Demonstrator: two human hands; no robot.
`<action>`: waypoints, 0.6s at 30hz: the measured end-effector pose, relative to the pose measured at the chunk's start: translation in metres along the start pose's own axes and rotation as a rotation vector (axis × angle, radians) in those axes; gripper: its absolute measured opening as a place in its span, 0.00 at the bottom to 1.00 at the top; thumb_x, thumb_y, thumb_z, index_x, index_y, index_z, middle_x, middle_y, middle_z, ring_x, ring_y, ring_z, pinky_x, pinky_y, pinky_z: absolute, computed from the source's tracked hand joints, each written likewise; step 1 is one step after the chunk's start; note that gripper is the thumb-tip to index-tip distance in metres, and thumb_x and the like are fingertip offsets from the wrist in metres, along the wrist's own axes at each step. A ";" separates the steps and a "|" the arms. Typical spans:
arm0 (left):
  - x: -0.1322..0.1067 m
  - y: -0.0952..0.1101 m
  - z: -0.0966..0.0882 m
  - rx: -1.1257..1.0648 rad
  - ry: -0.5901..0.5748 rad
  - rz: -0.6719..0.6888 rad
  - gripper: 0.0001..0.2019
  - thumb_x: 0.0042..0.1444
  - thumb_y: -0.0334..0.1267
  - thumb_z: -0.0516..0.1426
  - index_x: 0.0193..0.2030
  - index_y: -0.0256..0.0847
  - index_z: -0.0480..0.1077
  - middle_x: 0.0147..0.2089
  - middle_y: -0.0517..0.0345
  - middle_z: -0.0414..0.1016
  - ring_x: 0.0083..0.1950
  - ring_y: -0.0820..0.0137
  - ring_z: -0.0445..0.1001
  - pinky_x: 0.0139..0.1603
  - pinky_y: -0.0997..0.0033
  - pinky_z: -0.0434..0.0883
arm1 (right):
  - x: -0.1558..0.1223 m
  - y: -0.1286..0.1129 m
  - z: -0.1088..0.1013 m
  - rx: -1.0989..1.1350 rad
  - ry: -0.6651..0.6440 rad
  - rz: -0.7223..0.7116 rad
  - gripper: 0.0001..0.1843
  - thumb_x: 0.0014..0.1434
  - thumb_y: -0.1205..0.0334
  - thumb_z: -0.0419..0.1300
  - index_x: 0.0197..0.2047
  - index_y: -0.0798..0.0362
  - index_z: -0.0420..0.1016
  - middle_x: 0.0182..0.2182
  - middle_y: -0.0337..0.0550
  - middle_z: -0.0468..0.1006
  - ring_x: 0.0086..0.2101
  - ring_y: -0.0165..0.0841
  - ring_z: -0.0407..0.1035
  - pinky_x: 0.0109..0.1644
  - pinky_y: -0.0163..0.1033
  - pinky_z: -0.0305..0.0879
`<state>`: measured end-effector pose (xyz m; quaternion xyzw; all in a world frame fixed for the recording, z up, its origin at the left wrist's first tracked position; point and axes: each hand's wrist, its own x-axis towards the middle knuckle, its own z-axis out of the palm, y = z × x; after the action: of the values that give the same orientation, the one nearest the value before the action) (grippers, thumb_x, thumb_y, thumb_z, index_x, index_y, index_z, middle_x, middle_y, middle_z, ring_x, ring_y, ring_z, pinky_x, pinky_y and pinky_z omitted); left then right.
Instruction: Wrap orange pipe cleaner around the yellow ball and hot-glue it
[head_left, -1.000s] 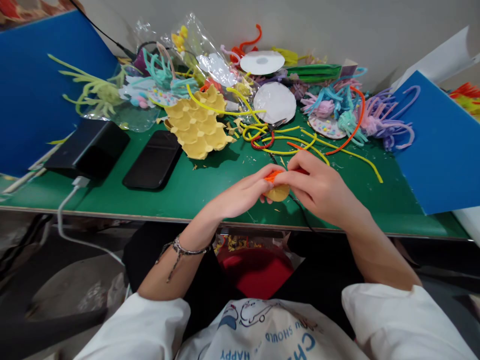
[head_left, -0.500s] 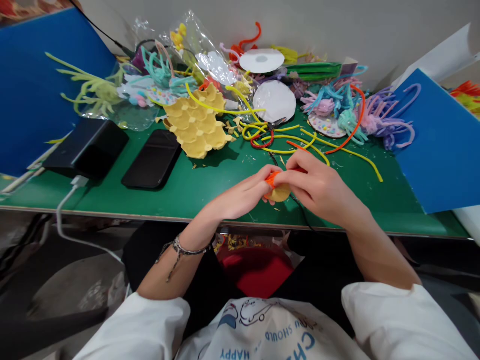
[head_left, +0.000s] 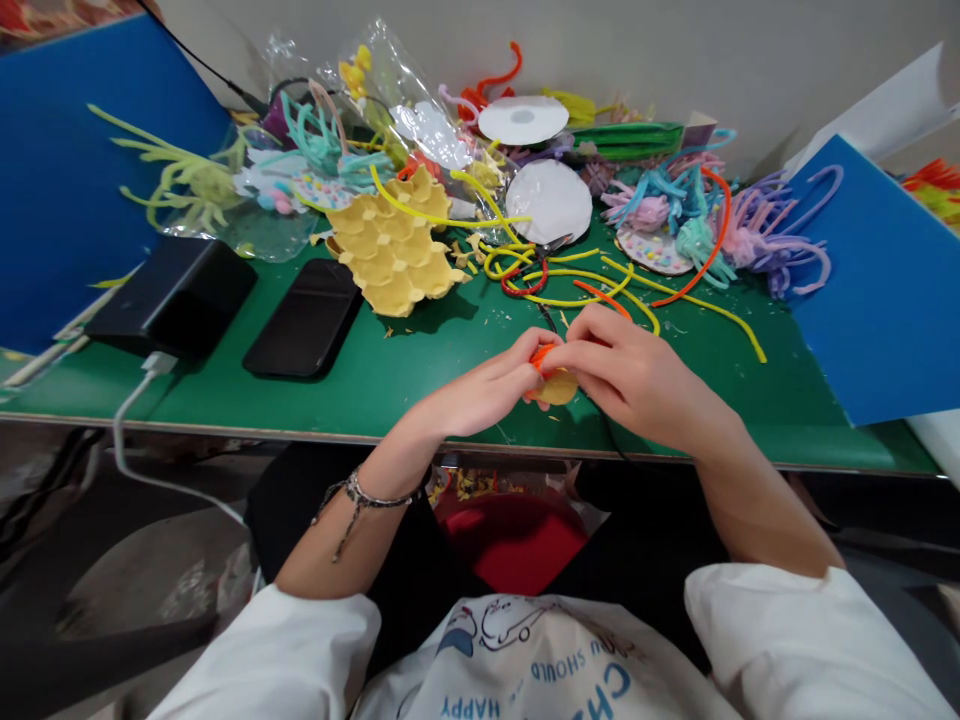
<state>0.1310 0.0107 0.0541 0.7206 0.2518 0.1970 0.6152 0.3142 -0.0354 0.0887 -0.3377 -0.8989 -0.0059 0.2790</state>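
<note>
My left hand (head_left: 486, 392) is closed around a small yellow egg-carton cup (head_left: 559, 388) just above the table's front edge. Orange pipe cleaner (head_left: 541, 357) lies against the upper part of this cup, between the two hands. My right hand (head_left: 641, 372) has its fingertips pinched together at the orange pipe cleaner, touching the cup's right side; its thumb and finger partly hide the contact. Just beyond the hands are a short loose orange pipe cleaner (head_left: 602, 297), several yellow pipe cleaners (head_left: 720, 312) and red-handled scissors (head_left: 525, 290).
A torn yellow egg carton (head_left: 397, 245) stands beyond my left hand, beside a black phone (head_left: 304, 318) and a black box (head_left: 176, 295) with a white cable. White discs (head_left: 549, 203) and pipe-cleaner bundles (head_left: 682, 205) crowd the back. Blue panels (head_left: 870, 290) flank the green table (head_left: 750, 420).
My right hand has shifted slightly left and down at the cup, showing more of the loose orange pipe cleaner behind it. Both hands keep nearly the same grip.
</note>
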 end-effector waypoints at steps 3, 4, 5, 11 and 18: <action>0.000 0.001 -0.001 -0.045 0.010 -0.003 0.10 0.53 0.37 0.48 0.42 0.42 0.58 0.42 0.58 0.63 0.43 0.70 0.66 0.44 0.70 0.72 | -0.001 0.002 -0.004 0.004 0.016 0.011 0.11 0.67 0.70 0.51 0.47 0.52 0.72 0.34 0.42 0.71 0.36 0.31 0.68 0.40 0.35 0.67; 0.000 0.001 -0.001 -0.051 0.015 0.000 0.11 0.52 0.37 0.48 0.43 0.42 0.58 0.43 0.58 0.64 0.43 0.70 0.67 0.44 0.70 0.72 | -0.001 0.002 -0.006 0.006 0.022 0.013 0.11 0.67 0.70 0.52 0.48 0.52 0.72 0.35 0.42 0.72 0.37 0.31 0.69 0.41 0.35 0.68; 0.000 0.001 -0.001 -0.055 0.015 -0.002 0.13 0.52 0.37 0.48 0.45 0.42 0.59 0.43 0.58 0.64 0.42 0.70 0.67 0.45 0.70 0.71 | -0.002 0.003 -0.008 0.011 0.030 0.013 0.10 0.66 0.69 0.53 0.48 0.52 0.72 0.36 0.43 0.73 0.38 0.31 0.70 0.41 0.35 0.68; -0.001 0.006 -0.001 -0.135 -0.023 -0.062 0.18 0.49 0.37 0.48 0.49 0.43 0.57 0.43 0.61 0.67 0.42 0.69 0.67 0.46 0.67 0.68 | -0.005 0.007 -0.019 0.041 0.069 0.026 0.06 0.65 0.68 0.57 0.42 0.53 0.75 0.37 0.42 0.77 0.38 0.30 0.73 0.41 0.34 0.69; -0.003 -0.002 -0.002 -0.275 -0.012 -0.051 0.21 0.47 0.37 0.49 0.51 0.45 0.59 0.47 0.60 0.65 0.42 0.68 0.67 0.47 0.65 0.65 | -0.005 0.008 -0.019 0.046 0.093 0.022 0.06 0.65 0.68 0.57 0.40 0.52 0.77 0.36 0.41 0.78 0.37 0.28 0.73 0.39 0.33 0.69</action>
<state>0.1271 0.0107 0.0530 0.6240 0.2369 0.2098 0.7145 0.3316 -0.0361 0.1008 -0.3403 -0.8811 0.0023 0.3283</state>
